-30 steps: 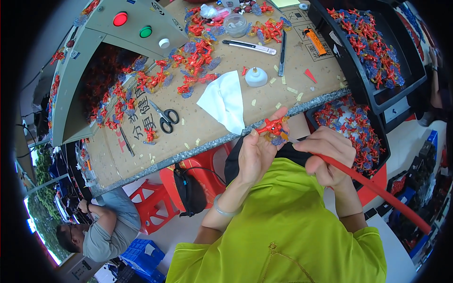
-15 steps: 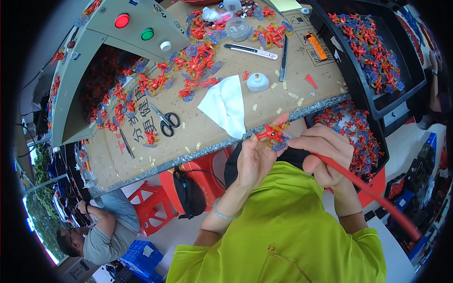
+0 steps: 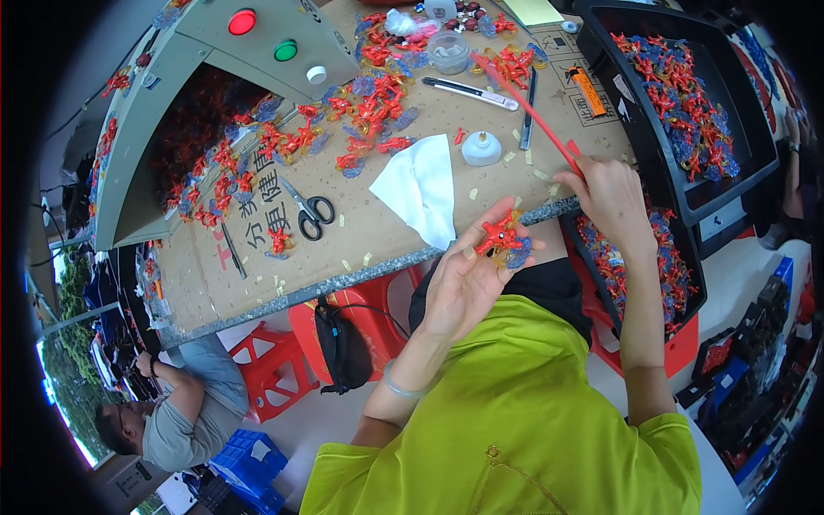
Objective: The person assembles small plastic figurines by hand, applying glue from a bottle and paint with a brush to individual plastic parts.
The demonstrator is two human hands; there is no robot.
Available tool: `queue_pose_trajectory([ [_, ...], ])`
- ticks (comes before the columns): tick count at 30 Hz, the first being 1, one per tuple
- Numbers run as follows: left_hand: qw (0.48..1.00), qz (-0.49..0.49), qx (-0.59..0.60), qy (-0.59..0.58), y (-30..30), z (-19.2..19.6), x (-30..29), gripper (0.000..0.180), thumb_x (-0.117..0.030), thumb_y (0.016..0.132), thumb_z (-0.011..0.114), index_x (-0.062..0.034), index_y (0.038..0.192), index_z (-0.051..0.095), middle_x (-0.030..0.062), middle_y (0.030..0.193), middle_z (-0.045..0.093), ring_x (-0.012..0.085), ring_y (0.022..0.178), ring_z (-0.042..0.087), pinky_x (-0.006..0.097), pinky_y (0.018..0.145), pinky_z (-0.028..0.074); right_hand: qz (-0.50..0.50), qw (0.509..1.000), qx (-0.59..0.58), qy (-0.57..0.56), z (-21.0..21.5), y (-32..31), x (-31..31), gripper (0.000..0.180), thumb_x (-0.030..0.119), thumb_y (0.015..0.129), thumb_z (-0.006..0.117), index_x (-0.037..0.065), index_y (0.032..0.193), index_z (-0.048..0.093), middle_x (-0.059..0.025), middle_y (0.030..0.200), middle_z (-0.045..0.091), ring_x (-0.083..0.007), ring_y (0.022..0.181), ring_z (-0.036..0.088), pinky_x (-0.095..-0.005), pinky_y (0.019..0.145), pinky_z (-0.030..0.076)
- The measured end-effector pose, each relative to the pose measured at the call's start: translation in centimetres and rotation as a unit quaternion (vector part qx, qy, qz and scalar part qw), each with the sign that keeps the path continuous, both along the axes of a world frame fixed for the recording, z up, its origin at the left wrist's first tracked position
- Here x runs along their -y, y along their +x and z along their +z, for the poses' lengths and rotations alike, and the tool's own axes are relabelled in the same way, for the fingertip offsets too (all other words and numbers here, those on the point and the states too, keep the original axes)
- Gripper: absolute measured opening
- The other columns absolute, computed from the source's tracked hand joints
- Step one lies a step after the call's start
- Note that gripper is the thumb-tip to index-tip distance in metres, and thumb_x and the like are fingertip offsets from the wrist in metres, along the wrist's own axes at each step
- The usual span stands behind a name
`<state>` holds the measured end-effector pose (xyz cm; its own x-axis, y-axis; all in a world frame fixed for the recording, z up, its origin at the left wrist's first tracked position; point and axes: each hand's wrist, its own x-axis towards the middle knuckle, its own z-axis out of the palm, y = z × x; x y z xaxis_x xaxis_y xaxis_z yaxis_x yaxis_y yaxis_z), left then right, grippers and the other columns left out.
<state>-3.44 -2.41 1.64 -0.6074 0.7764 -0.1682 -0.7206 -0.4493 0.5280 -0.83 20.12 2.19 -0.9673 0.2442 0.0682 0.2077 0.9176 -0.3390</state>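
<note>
Toy (image 3: 500,236) in left hand (image 3: 468,279) overhangs table edge (image 3: 360,276).

1. Black-handled scissors (image 3: 309,212) lie on the counter (image 3: 360,249), at about ten o'clock from the picture's centre.
2. A white paper sheet (image 3: 421,186) lies at twelve o'clock.
3. A utility knife (image 3: 469,92) lies higher, at one o'clock.
4. Black trays (image 3: 601,34) of red and blue pieces stand at two o'clock.
5. A red button (image 3: 241,21) and a green button (image 3: 285,50) sit at eleven o'clock.

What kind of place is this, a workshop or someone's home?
Most likely a small factory assembly bench. Heaps of identical small red plastic figures cover the cardboard-topped table, black trays hold more, and a grey control box with red and green buttons stands alongside.
</note>
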Motion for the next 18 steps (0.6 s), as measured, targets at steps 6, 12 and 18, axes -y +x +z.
queue_pose_trajectory([
  [6,0.999,0.033,-0.008,0.000,-0.3,1.0,0.9,0.076,-0.035,0.087,0.057,-0.0006,0.144,0.019,0.0156,0.122,0.047,0.0440,0.127,0.038,0.042,0.104,0.039,-0.008,0.998,-0.064,0.021,-0.7,-3.8,-0.5,0.023,0.014,0.078,0.068,0.000,0.093,0.058,-0.0172,0.081,0.061,-0.0364,0.078,0.061,-0.0449,0.066,0.046],
  [12,0.996,0.075,0.031,0.048,-0.4,0.6,1.9,0.072,-0.033,0.089,0.056,-0.0098,0.146,0.019,0.0166,0.126,0.046,0.0491,0.130,0.030,0.045,0.108,0.035,0.057,0.955,-0.195,-0.215,-0.5,-4.1,4.3,0.063,-0.005,0.069,0.068,0.002,0.127,0.045,-0.0181,0.117,0.058,-0.0331,0.111,0.055,-0.0377,0.093,0.044],
  [18,0.984,0.089,0.093,0.120,-0.9,0.6,2.4,0.063,-0.031,0.093,0.052,-0.0148,0.145,0.023,0.0192,0.128,0.045,0.0527,0.132,0.022,0.048,0.112,0.028,0.027,0.899,-0.160,-0.408,-5.1,-6.4,6.4,0.055,0.000,0.069,0.072,0.001,0.121,0.053,-0.0131,0.115,0.062,-0.0227,0.101,0.062,-0.0334,0.089,0.047],
])
